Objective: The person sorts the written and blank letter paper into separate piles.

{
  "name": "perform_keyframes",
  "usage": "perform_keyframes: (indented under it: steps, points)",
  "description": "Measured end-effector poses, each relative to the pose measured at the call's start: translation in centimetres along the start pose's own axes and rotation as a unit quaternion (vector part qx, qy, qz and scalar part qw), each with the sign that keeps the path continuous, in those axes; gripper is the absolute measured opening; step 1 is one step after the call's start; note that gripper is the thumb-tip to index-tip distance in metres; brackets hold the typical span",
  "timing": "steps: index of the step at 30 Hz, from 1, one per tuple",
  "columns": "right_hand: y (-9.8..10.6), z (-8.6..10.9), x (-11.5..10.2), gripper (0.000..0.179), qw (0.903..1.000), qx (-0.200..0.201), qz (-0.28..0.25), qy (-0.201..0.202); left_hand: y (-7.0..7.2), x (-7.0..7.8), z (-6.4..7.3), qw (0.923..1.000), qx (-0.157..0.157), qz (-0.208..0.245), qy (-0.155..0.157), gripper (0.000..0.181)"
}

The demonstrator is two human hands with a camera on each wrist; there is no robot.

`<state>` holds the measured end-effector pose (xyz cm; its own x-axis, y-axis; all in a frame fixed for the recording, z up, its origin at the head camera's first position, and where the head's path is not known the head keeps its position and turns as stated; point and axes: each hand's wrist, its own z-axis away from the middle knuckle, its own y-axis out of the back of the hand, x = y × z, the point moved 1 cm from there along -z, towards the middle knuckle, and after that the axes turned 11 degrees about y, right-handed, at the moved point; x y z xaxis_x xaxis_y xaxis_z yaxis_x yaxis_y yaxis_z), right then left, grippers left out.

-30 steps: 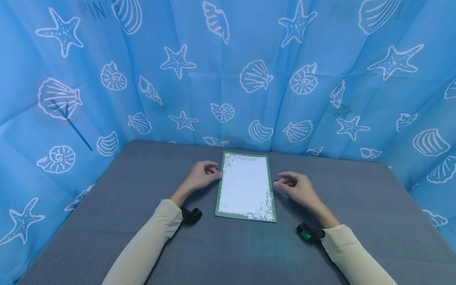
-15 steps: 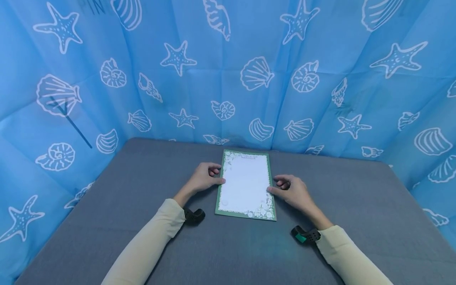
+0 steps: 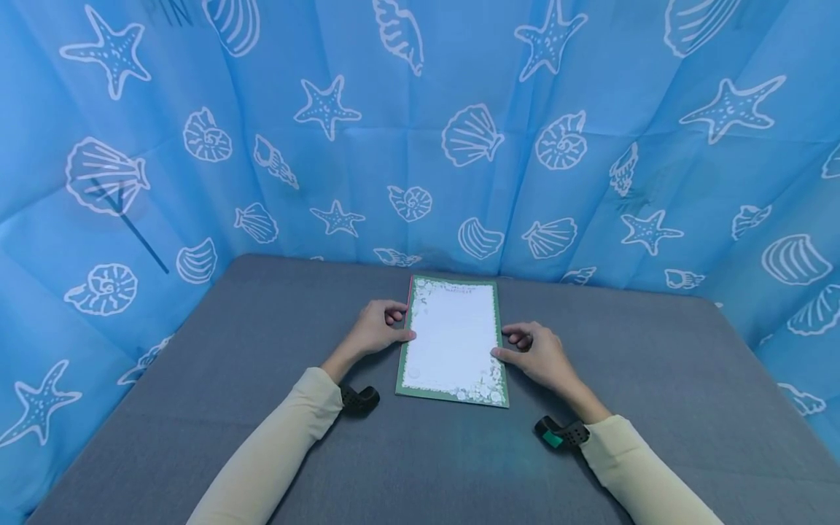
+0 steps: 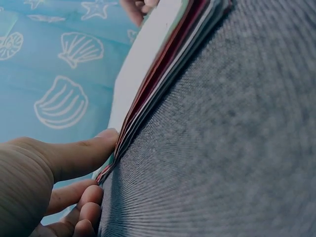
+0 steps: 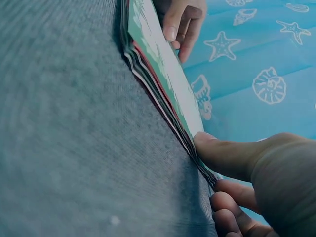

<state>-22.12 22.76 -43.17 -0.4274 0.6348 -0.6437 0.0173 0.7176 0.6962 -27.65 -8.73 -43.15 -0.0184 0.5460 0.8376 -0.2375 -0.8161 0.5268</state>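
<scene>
A stack of paper sheets [image 3: 453,335] lies flat on the table; its top sheet is white with a green floral border. Several layers, some red and some pale, show along the edges of the stack [image 4: 148,54] in the left wrist view. My left hand [image 3: 372,328] pinches the left edge, thumb on top and fingers at the side. On the opposite edge my right hand [image 3: 543,356] pinches the stack the same way. In the right wrist view the right thumb [image 5: 222,155] presses the top sheet, and fingertips meet the layered edge below.
The table [image 3: 433,467] has a grey cloth cover. Behind it and at both sides hangs a blue curtain [image 3: 407,160] with white shells and starfish. A black band [image 3: 359,399] sits on the left wrist, another black band [image 3: 561,432] on the right.
Both hands have moved inward, from beside the stack to its edges, and the thumbs now lie on the top sheet. A thin red line has appeared at the stack's upper left edge.
</scene>
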Motion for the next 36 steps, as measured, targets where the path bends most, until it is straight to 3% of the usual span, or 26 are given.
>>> perform_keyframes:
  steps: [14,23,27,32,36]
  points:
    - [-0.3,0.2,0.0,0.014,0.9985,0.011,-0.052,0.010,-0.1,-0.2,-0.1,1.0000,-0.004,0.001,0.000,0.053]
    - [-0.1,0.2,-0.1,0.014,0.9942,0.018,-0.106,0.005,0.0,0.0,0.1,1.0000,0.007,0.000,-0.002,0.062]
    - [0.2,0.3,-0.2,0.015,0.9910,0.020,-0.132,-0.004,0.0,0.2,0.2,0.9994,0.026,0.004,-0.021,0.052]
    - [0.5,0.3,-0.4,0.018,0.9873,0.020,-0.157,-0.014,0.1,0.6,0.4,0.9961,0.061,0.020,-0.060,0.024]
    - [1.0,0.3,-0.8,0.021,0.9836,0.013,-0.178,-0.027,0.5,1.5,0.8,0.9959,0.058,0.036,-0.060,0.015]
